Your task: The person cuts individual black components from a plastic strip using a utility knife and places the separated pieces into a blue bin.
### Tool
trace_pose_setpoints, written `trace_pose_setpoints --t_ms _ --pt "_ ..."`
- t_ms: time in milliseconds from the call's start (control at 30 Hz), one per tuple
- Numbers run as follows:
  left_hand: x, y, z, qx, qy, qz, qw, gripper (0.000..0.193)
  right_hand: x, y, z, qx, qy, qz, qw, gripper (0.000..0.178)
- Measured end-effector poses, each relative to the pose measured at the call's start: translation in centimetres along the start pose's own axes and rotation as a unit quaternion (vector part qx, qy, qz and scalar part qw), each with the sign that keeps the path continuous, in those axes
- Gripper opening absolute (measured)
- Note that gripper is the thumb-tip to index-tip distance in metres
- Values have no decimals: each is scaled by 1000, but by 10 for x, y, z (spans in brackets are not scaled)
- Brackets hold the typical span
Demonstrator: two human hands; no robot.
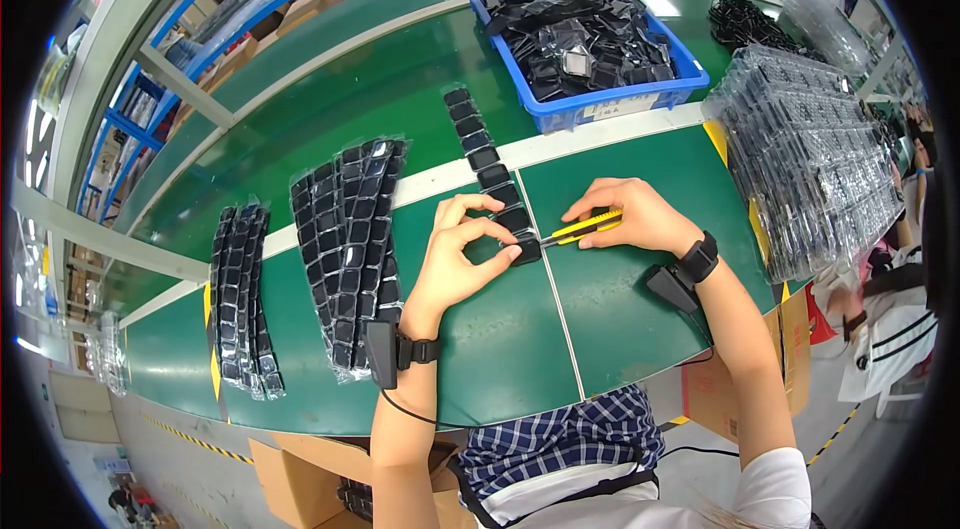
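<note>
A strip of black square pieces in clear film [478,141] runs across the green table toward me. At its near end, my left hand [462,247] pinches the last piece between thumb and a finger. My right hand [640,217] grips a yellow utility knife [585,228], its blade pointing left at the edge of that end piece. Whether the blade touches the film is too small to tell. Each wrist wears a black strap with a small black device.
To the left lie two bundles of similar strips [345,249] [240,299]. A blue bin [610,104] heaped with black wrapped pieces stands at the back. Stacked clear plastic trays [805,159] rise on the right, with black cables [755,27] behind. An open cardboard box [295,489] sits below the table edge.
</note>
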State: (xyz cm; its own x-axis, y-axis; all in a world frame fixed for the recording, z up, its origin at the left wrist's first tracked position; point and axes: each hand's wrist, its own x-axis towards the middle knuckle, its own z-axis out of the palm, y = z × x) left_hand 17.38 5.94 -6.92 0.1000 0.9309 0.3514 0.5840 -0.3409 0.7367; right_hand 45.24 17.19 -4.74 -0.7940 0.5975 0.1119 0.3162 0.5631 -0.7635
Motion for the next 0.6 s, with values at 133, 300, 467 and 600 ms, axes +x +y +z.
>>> trace_pose_setpoints --t_ms 133,300,467,600 --pt "2 -1 1 0 7 6 1000 16 -1 1 3 6 -10 -28 1000 34" --pt "3 -8 2 -14 1 -15 1000 15 0 -6 10 -50 -5 -23 998 32" --pt "5 -8 3 2 -5 -10 1000 16 1 4 11 -157 24 -108 981 30" --pt "4 -8 1 8 -5 -26 1000 16 6 1 13 -154 20 -91 984 31"
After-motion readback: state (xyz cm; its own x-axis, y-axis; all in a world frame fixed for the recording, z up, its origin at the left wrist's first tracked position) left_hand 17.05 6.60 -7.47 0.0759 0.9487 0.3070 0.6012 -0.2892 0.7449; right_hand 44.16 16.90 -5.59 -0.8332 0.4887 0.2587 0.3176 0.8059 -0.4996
